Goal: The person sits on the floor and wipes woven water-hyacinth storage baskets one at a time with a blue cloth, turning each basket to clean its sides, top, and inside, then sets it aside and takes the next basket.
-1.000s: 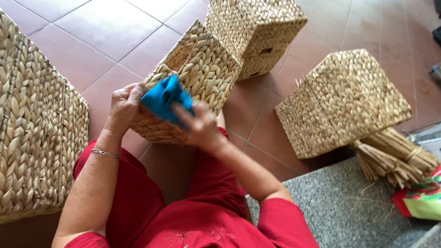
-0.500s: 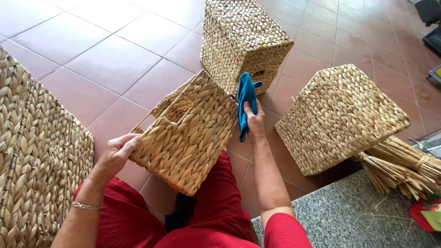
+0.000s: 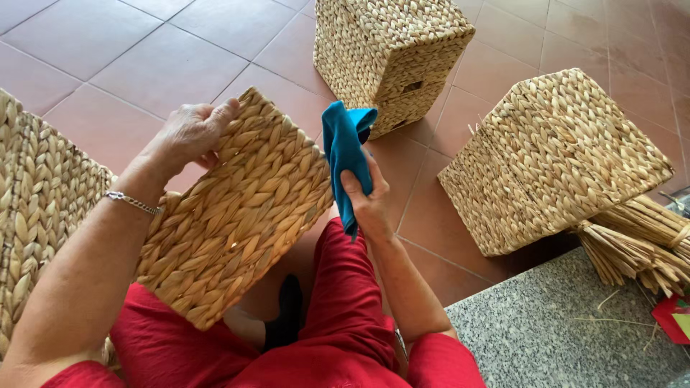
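Note:
A woven straw basket [image 3: 237, 208] rests tilted on my lap, its flat side facing up. My left hand [image 3: 188, 133] grips its far left corner, a thin bracelet on the wrist. My right hand [image 3: 368, 197] holds a blue cloth [image 3: 343, 154] against the basket's right edge. My red trousers show below the basket.
Two more woven baskets stand on the tiled floor, one [image 3: 392, 54] straight ahead and one [image 3: 550, 158] to the right. Another basket [image 3: 39, 215] is close at my left. A bundle of straw [image 3: 636, 248] lies on a grey granite ledge [image 3: 546, 330] at lower right.
The basket has turned and come closer on my lap. My left hand shifted to its far corner, and my right hand carried the blue cloth from the top over to the right edge.

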The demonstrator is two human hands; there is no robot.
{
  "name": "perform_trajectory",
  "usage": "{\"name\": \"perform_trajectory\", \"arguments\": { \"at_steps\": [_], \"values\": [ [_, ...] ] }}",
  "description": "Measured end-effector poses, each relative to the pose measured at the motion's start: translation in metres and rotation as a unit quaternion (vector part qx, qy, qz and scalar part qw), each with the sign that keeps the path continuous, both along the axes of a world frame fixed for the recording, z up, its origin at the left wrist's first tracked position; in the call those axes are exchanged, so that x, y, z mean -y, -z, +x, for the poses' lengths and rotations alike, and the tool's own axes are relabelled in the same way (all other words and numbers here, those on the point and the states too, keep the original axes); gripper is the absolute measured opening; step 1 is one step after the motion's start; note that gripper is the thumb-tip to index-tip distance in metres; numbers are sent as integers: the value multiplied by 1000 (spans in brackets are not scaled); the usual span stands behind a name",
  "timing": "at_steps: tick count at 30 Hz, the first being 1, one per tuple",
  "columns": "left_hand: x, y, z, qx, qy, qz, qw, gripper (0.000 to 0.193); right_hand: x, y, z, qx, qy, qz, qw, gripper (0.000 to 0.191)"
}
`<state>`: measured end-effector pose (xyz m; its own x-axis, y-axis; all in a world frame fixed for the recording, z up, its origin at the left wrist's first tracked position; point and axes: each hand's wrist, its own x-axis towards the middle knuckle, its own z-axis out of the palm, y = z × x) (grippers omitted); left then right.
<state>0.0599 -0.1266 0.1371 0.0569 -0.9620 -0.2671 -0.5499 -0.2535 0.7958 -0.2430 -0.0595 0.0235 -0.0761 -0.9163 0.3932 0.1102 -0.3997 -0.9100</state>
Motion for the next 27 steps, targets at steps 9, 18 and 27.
{"name": "perform_trajectory", "arguments": {
  "at_steps": [9,18,27],
  "values": [
    [-21,24,-15,94,-47,-285,953,50,-29,-18,6,120,22,51,991,49],
    [-63,151,29,-314,-115,-245,910,40,-44,27,24,-157,104,-60,980,48],
    [-148,275,70,-99,-57,-255,960,28,-98,73,60,-239,-103,-57,964,49]
  ]
}}
